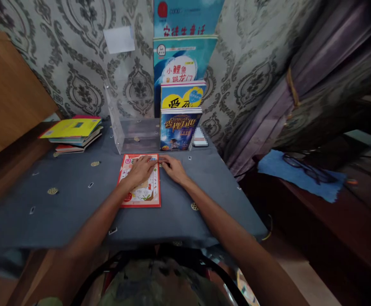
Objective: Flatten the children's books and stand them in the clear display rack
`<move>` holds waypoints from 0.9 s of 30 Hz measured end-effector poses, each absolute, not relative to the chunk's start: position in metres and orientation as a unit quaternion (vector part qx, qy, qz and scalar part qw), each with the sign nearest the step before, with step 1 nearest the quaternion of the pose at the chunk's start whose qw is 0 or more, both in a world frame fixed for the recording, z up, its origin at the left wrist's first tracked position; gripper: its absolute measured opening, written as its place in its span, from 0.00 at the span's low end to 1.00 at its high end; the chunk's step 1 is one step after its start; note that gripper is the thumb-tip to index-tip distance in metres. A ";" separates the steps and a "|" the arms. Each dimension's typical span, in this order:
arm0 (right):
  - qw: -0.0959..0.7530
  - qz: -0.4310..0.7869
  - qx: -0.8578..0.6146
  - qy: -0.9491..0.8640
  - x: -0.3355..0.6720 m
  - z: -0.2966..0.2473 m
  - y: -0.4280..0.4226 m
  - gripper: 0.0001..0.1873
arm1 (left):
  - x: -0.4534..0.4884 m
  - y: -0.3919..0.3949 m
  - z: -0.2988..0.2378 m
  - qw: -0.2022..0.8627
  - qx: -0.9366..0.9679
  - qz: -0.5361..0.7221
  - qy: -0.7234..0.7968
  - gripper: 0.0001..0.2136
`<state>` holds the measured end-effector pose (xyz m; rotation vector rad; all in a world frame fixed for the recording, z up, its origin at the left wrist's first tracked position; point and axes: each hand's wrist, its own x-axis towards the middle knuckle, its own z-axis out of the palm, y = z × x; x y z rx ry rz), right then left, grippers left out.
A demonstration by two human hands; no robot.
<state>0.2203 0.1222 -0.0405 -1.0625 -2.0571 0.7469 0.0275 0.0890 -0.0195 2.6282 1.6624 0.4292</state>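
Note:
A thin red-bordered book with a white picture cover lies flat on the cloth-covered table. Across its upper part rests my left hand, open, palm down, fingers stretched toward the top right corner. My right hand is at that same corner, its fingertips touching the book's edge and close to the left fingertips. Its fingers look loosely bent and apart, not wrapped round anything. Just behind stands a clear plastic book rack; upright in its right side is a dark blue book, with several taller books behind.
A stack of books with a yellow one on top sits at the back left. Right of the rack is a small blurred triangular item. Glasses lie on a blue cloth off to the right, beyond the table.

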 end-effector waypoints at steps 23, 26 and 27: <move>0.343 0.285 -0.412 -0.795 0.219 -0.040 0.123 0.21 | 0.018 -0.027 0.000 0.066 0.904 0.129 0.402 0.17; 0.343 0.274 -0.408 -0.801 0.219 -0.042 0.123 0.21 | 0.019 -0.045 0.001 0.075 0.903 0.137 0.401 0.17; 0.342 0.264 -0.407 -0.805 0.219 -0.043 0.123 0.21 | 0.019 -0.049 0.000 0.077 0.901 0.142 0.404 0.17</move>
